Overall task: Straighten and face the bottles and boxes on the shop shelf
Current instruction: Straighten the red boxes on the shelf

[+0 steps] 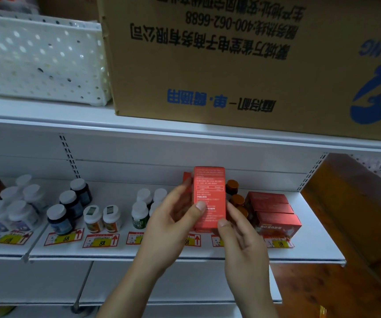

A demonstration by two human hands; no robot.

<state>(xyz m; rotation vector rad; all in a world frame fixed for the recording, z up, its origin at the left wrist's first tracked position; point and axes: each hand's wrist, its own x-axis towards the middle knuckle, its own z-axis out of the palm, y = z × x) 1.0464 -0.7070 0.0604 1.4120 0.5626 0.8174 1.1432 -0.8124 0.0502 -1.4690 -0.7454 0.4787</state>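
A tall red box [210, 191] stands upright in front of the white shelf [185, 254], its small-print side turned to me. My left hand [175, 222] grips its left edge, thumb on the printed face. My right hand [237, 237] holds its lower right corner. Another red box [186, 177] shows just behind it. Amber bottles with orange caps [234, 191] stand to the right, then stacked red boxes [274, 210]. Left of my hands stand white-capped bottles [142, 212], two small jars [102, 218], dark blue bottles [70, 207] and pale bottles [17, 207].
Price tags [101, 241] line the shelf front. On the shelf above sit a large cardboard carton [231, 65] and a white perforated basket [40, 60]. A wooden cabinet [350, 207] closes the right end. A lower shelf [47, 283] lies below.
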